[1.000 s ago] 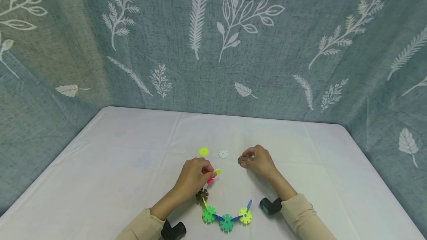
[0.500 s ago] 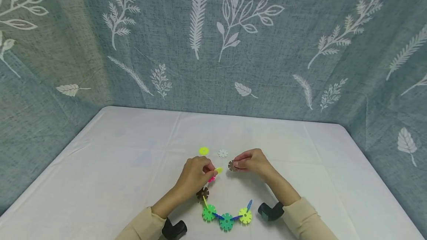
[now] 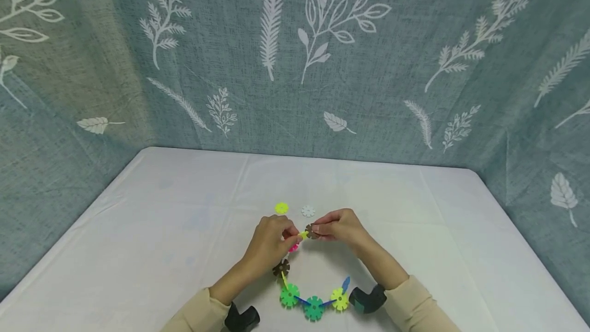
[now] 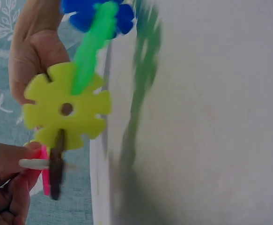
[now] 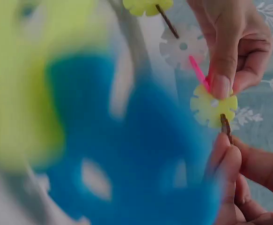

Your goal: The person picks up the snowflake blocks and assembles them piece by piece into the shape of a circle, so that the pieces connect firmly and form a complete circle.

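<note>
My left hand (image 3: 269, 242) pinches a yellow notched disc (image 5: 204, 108) at one end of a chain of interlocking discs. Between my right thumb and fingers (image 3: 345, 230) is a brown notched disc (image 3: 311, 231). Its edge meets the yellow disc's rim in the right wrist view; how deep it sits in a slot I cannot tell. From the yellow disc the chain runs through pink (image 3: 294, 247), translucent white (image 5: 173, 49), brown (image 3: 281, 268) and several more discs. They include green (image 3: 289, 296) and teal (image 3: 314, 309), ending in blue (image 3: 346, 285).
Two loose discs, one yellow (image 3: 281, 208) and one white (image 3: 308, 211), lie flat beyond my hands. The white-covered table (image 3: 184, 193) reaches back to a leaf-patterned curtain (image 3: 382, 65). Black wrist devices (image 3: 243, 318) sit below both forearms.
My right hand has moved left with the brown disc, bringing it against the yellow disc. My left hand has stayed nearly still, holding the chain's end.
</note>
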`<state>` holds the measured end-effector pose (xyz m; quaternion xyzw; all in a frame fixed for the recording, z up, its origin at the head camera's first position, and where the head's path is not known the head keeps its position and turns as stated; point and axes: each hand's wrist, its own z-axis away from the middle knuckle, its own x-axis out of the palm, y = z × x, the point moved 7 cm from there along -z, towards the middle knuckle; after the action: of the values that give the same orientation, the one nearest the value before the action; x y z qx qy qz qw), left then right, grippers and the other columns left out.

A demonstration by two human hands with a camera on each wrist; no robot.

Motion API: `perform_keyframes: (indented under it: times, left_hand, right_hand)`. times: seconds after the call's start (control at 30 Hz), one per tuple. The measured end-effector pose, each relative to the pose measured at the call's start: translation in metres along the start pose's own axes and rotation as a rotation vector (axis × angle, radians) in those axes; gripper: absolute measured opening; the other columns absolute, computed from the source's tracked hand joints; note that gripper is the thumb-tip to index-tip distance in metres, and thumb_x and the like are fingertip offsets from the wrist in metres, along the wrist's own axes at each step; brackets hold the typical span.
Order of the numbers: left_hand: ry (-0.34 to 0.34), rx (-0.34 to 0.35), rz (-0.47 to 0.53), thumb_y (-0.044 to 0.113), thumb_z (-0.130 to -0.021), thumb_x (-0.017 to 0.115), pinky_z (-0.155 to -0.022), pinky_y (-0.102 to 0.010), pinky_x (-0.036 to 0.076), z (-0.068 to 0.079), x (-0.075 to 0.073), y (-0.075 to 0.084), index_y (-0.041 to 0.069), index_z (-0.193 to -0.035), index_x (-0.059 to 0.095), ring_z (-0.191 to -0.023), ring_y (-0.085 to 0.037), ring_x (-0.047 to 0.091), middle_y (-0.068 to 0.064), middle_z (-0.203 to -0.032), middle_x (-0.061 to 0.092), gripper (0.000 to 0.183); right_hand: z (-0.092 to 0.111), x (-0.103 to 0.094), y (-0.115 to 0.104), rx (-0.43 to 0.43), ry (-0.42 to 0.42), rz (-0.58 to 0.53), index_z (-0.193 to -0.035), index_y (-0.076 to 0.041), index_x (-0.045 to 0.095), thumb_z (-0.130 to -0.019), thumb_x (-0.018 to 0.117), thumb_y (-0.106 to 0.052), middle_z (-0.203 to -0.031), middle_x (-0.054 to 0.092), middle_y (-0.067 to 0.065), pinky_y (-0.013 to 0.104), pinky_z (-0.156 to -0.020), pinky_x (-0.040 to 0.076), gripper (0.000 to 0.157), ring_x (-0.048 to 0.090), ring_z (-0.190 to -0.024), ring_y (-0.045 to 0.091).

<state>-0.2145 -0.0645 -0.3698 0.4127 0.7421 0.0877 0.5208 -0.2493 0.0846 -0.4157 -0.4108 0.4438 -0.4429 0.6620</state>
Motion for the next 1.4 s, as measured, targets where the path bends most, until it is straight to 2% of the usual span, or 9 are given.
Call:
perform_keyframes:
  times: [0.17, 0.3, 0.37, 0.57, 0.67, 0.9, 1.13, 1.27, 1.4]
  left_hand:
    - [0.042, 0.066, -0.041, 0.006, -0.065, 0.079, -0.068, -0.028, 0.037, 0.002, -0.002, 0.006, 0.012, -0.060, 0.062, -0.058, -0.006, 0.045, 0.008, -0.056, 0.054, 0.019]
    - [0.011, 0.032, -0.055, 0.009, -0.065, 0.080, -0.065, -0.025, 0.036, 0.004, -0.001, 0.003, 0.013, -0.062, 0.064, -0.059, -0.005, 0.047, 0.008, -0.058, 0.057, 0.016]
    - [-0.043, 0.008, -0.043, 0.010, -0.067, 0.079, -0.062, -0.022, 0.037, 0.002, -0.001, 0.000, 0.013, -0.063, 0.066, -0.058, -0.004, 0.048, 0.007, -0.059, 0.060, 0.014]
    - [-0.297, -0.080, 0.119, 0.012, -0.079, 0.070, -0.054, -0.018, 0.041, -0.010, 0.003, -0.012, 0.008, -0.072, 0.070, -0.057, -0.002, 0.048, 0.004, -0.063, 0.062, 0.008]
    - [-0.349, -0.135, 0.192, 0.012, -0.084, 0.065, -0.056, -0.019, 0.043, -0.017, 0.004, -0.020, 0.004, -0.077, 0.070, -0.060, -0.005, 0.052, 0.000, -0.067, 0.065, 0.012]
    - [-0.408, -0.258, 0.324, 0.017, -0.086, 0.062, -0.065, -0.026, 0.046, -0.020, 0.010, -0.033, -0.001, -0.079, 0.071, -0.070, -0.014, 0.062, -0.009, -0.072, 0.069, 0.021]
    - [-0.478, -0.252, 0.487, 0.008, -0.084, 0.061, -0.062, -0.024, 0.048, -0.016, 0.018, -0.034, -0.010, -0.084, 0.068, -0.065, -0.006, 0.057, -0.016, -0.075, 0.068, 0.019]
    - [-0.490, -0.294, 0.509, 0.007, -0.083, 0.061, -0.059, -0.023, 0.046, -0.014, 0.019, -0.036, -0.010, -0.084, 0.067, -0.063, -0.006, 0.054, -0.013, -0.073, 0.066, 0.018]
    - [-0.474, -0.346, 0.484, 0.008, -0.082, 0.063, -0.060, -0.024, 0.045, -0.010, 0.019, -0.040, -0.009, -0.083, 0.067, -0.064, -0.006, 0.055, -0.013, -0.073, 0.067, 0.018]
  right_hand:
    - [0.001, 0.007, 0.000, -0.008, -0.015, -0.033, -0.091, 0.011, 0.065, -0.080, 0.065, 0.000, -0.082, 0.070, 0.014, 0.025, -0.063, 0.054, 0.016, 0.066, -0.065, 0.011]
    - [0.001, 0.011, 0.000, -0.025, -0.040, -0.038, -0.092, 0.012, 0.065, -0.080, 0.065, 0.001, -0.082, 0.070, 0.015, 0.024, -0.062, 0.054, 0.017, 0.066, -0.064, 0.011]
    - [0.000, 0.011, 0.000, -0.040, -0.057, -0.044, -0.094, 0.013, 0.065, -0.080, 0.065, 0.002, -0.084, 0.070, 0.016, 0.024, -0.062, 0.054, 0.018, 0.066, -0.065, 0.010]
    - [-0.001, 0.011, -0.002, -0.071, -0.115, -0.055, -0.093, 0.013, 0.063, -0.079, 0.067, -0.001, -0.084, 0.071, 0.016, 0.028, -0.065, 0.055, 0.020, 0.068, -0.068, 0.012]
    - [-0.001, 0.014, -0.003, -0.077, -0.147, -0.051, -0.094, 0.011, 0.063, -0.080, 0.068, -0.005, -0.084, 0.071, 0.017, 0.031, -0.068, 0.055, 0.022, 0.069, -0.071, 0.016]
    - [-0.001, 0.018, -0.006, -0.105, -0.171, -0.036, -0.092, 0.012, 0.062, -0.080, 0.068, -0.004, -0.082, 0.071, 0.017, 0.033, -0.067, 0.055, 0.020, 0.069, -0.069, 0.015]
    - [-0.001, 0.020, -0.008, -0.126, -0.184, -0.033, -0.089, 0.011, 0.062, -0.079, 0.068, -0.002, -0.078, 0.071, 0.013, 0.033, -0.066, 0.055, 0.018, 0.067, -0.066, 0.012]
    - [-0.004, 0.019, -0.008, -0.134, -0.231, 0.015, -0.097, 0.011, 0.062, -0.080, 0.067, -0.004, -0.077, 0.071, 0.011, 0.033, -0.068, 0.055, 0.023, 0.067, -0.068, 0.012]
    - [-0.012, 0.008, -0.007, -0.132, -0.221, 0.155, -0.111, 0.005, 0.061, -0.081, 0.067, -0.006, -0.076, 0.068, 0.006, 0.026, -0.062, 0.052, 0.033, 0.063, -0.066, 0.009]
